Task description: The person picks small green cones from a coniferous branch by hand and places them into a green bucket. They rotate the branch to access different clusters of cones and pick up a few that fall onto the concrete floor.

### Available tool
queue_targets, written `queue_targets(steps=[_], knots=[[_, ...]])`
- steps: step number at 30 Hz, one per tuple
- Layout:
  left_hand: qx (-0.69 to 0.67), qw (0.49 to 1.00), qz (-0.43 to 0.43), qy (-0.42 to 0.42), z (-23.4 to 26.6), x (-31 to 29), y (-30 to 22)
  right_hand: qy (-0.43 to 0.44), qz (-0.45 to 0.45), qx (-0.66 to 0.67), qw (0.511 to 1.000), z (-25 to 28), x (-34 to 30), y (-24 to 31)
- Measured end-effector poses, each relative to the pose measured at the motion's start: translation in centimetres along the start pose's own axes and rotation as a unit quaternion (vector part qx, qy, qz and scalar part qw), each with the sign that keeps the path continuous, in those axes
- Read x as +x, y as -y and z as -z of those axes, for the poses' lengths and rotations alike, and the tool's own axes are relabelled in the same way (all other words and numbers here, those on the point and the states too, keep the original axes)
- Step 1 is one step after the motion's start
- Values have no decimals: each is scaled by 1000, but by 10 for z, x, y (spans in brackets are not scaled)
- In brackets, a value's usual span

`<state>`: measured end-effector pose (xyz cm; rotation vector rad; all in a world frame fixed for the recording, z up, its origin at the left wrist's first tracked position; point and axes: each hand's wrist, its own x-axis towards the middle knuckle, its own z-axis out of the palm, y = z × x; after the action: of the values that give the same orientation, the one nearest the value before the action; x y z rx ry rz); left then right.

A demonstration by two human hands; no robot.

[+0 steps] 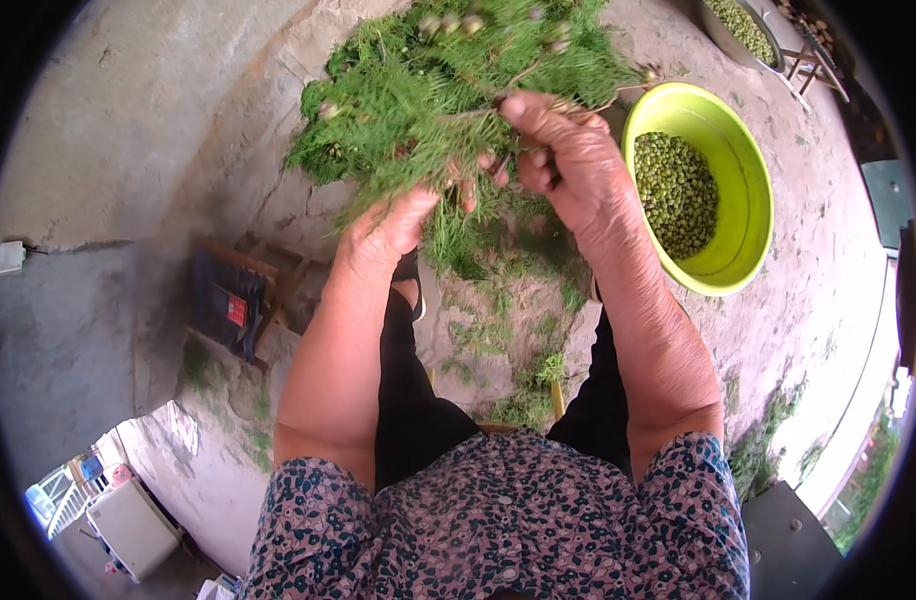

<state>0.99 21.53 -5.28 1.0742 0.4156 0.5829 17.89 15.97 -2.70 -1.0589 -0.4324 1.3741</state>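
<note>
Both hands work at a heap of feathery green branches [398,90] with round, pale seed cones among the needles. My left hand [398,220] is closed around a green sprig, its fingers partly hidden by the foliage. Just right of it, my right hand [578,165] pinches a thin brown twig of the same branch between thumb and fingers. Beside my right forearm stands a lime-green tub [748,200], holding a layer of small round green cones [675,190].
A metal pan [768,50] of similar green cones sits at the far right near a small wooden stool [813,70]. At left is a dark folding seat [233,300]. Loose green bits [493,320] litter the ground between my feet.
</note>
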Motion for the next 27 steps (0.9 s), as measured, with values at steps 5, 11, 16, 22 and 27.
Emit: queue_targets(steps=[5, 11, 16, 22, 27], knots=[[-119, 983, 69, -121, 2, 8, -7, -49, 73, 42, 995, 17, 7, 14], [-297, 938, 61, -167, 6, 11, -15, -69, 114, 61, 989, 22, 10, 17], [-303, 949, -44, 74, 8, 11, -19, -48, 134, 47, 989, 28, 10, 16], [-294, 946, -62, 124, 12, 6, -25, -75, 169, 45, 982, 23, 10, 15], [-119, 982, -69, -130, -5, 5, -29, -147, 146, 4, 978, 32, 3, 17]])
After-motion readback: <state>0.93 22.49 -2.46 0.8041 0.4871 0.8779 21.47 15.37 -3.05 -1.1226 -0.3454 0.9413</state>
